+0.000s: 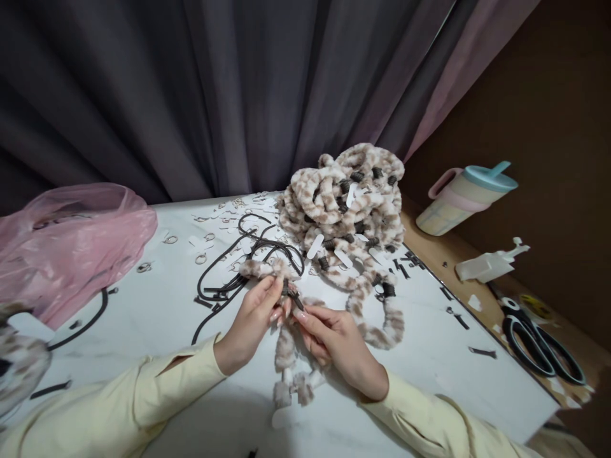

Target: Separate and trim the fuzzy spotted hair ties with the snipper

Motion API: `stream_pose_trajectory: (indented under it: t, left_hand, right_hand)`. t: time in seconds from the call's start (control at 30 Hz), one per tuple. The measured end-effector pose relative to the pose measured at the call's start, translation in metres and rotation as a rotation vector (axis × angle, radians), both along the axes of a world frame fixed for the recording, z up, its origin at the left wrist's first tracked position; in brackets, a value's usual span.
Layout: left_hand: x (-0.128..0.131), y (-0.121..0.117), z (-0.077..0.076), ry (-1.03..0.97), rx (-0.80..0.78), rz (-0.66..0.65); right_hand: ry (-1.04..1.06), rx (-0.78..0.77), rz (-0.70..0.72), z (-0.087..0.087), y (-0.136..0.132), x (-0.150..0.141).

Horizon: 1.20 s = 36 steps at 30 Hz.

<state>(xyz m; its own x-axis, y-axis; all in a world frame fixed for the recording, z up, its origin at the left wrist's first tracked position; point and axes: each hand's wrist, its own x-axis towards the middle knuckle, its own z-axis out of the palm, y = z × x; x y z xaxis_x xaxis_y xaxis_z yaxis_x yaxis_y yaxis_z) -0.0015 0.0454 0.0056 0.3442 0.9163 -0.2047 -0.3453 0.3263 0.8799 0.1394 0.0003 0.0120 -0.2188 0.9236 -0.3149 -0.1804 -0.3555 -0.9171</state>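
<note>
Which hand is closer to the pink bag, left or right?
Left. The left hand is to the right of the pink bag, with white tabletop between them; the right hand is farther off on that same side, beyond the left one.

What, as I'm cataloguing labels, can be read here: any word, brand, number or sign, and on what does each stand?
No text can be read anywhere.
White tags: no writing can be made out.
Cup: faint lines, no readable lettering.
Yellow round thing: too small and blurred to tell.
Fluffy strap being held: no readable mark.
</note>
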Motion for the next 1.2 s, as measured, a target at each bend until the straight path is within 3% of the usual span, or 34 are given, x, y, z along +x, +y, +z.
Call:
stream_pose_trajectory:
  t: [0.17, 0.37, 0.7, 1.2]
  left_hand:
    - [-0.003, 0.005, 0.0, -0.005, 0.045, 0.048]
    - [-0.002, 0.003, -0.002, -0.001, 0.037, 0.017]
    - [0.0, 0.001, -0.001, -0.077, -0.12, -0.046]
    - [-0.004, 0.019, -0.008, -0.321, -0.337, -0.173]
  right_hand:
    - [-0.004, 0.003, 0.003, -0.001, 0.0, 0.0]
    - [0.04, -0.009, 0.012, -0.003, 0.002, 0.001]
    - [0.05, -0.025, 0.023, -0.005, 0.003, 0.002]
    - [0.042, -0.05, 0.001, -0.004, 0.006, 0.002]
